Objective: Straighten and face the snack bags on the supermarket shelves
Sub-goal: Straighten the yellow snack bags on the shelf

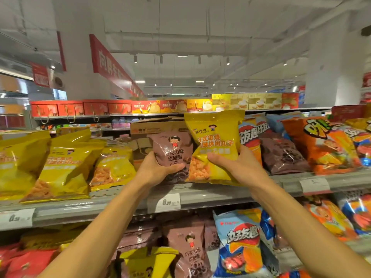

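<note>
The left hand (155, 169) holds a brown snack bag (172, 155) by its lower part, with the thumb across the front and the fingers behind. The right hand (235, 165) holds a yellow snack bag (213, 145) in the same way, gripping its lower right side. Both bags are upright with the printed front to the aisle, side by side and touching, at the middle of the upper shelf (200, 194) just behind its front edge. I cannot tell if their bottoms rest on the shelf or are lifted a little.

The task looks only partly done. Toward the left end of this shelf the yellow bags (66, 167) lean back and lie at different angles, not in a clean row. Toward the right end the orange bag (329, 145) and its neighbours are also tilted. On the lower shelf (210, 257) brown, yellow, red and blue bags are mixed and overlapping, so I judge that most of the work is left.
</note>
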Demonstrator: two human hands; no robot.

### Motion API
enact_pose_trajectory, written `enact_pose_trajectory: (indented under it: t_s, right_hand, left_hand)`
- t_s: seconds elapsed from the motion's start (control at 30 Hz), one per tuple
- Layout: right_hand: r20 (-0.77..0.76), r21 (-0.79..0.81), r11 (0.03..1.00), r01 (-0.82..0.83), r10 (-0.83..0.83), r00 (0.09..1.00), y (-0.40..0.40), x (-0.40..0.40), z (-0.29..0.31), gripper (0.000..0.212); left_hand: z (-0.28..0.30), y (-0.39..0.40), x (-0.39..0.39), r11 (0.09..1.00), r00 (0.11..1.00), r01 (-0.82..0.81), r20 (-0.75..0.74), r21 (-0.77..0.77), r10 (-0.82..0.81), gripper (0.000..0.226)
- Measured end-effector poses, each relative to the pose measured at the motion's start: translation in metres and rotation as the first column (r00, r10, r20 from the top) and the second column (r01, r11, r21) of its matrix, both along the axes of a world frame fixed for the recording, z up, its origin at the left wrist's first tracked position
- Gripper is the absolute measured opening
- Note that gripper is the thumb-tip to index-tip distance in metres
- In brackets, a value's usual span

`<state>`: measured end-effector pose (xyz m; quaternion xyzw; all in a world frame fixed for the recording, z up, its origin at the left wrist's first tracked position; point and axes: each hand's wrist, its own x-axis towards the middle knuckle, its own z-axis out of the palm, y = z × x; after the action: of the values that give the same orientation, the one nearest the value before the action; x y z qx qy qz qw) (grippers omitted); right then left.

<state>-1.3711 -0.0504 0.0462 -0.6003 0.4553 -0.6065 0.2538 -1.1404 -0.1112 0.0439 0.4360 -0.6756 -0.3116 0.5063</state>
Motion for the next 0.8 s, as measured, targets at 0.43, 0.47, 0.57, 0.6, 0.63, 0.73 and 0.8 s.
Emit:
enact_pose_trajectory:
  t_s: [0.43, 0.47, 0.57, 0.6, 0.63, 0.73, 0.8]
  right_hand:
    - [0.111, 0.027, 0.998, -0.053, 0.050, 0.993, 0.001, 0.032, -0.006, 0.029]
    - [0.111, 0.024, 0.998, -0.057, 0.054, 0.992, -0.002, 0.042, -0.005, 0.029]
    - [0.091, 0.022, 0.997, -0.073, 0.071, 0.993, -0.010, 0.076, -0.001, 0.032]
    - [0.080, 0.025, 0.997, -0.079, 0.077, 0.994, -0.014, 0.088, -0.001, 0.032]
    - [0.073, 0.029, 0.996, -0.089, 0.086, 0.994, -0.017, 0.102, -0.001, 0.029]
    - [0.046, 0.026, 0.991, -0.130, 0.128, 0.991, -0.027, 0.144, 0.001, 0.027]
    - [0.013, 0.019, 0.989, -0.149, 0.149, 0.989, -0.036, 0.171, 0.002, 0.033]
  left_hand:
    - [-0.003, 0.019, 0.028, 0.971, 0.918, -0.179, 0.329, -0.158, 0.223, 0.052]
    - [-0.008, 0.025, 0.042, 0.938, 0.881, -0.231, 0.355, -0.257, 0.314, 0.051]
    - [-0.027, 0.046, 0.087, 0.755, 0.682, -0.334, 0.408, -0.564, 0.607, 0.040]
    - [-0.033, 0.052, 0.102, 0.701, 0.618, -0.339, 0.414, -0.627, 0.669, 0.035]
    - [-0.039, 0.058, 0.117, 0.662, 0.560, -0.335, 0.423, -0.670, 0.712, 0.030]
    - [-0.052, 0.072, 0.152, 0.594, 0.368, -0.308, 0.482, -0.743, 0.795, 0.024]
    - [-0.058, 0.075, 0.163, 0.577, 0.311, -0.297, 0.494, -0.761, 0.812, 0.023]
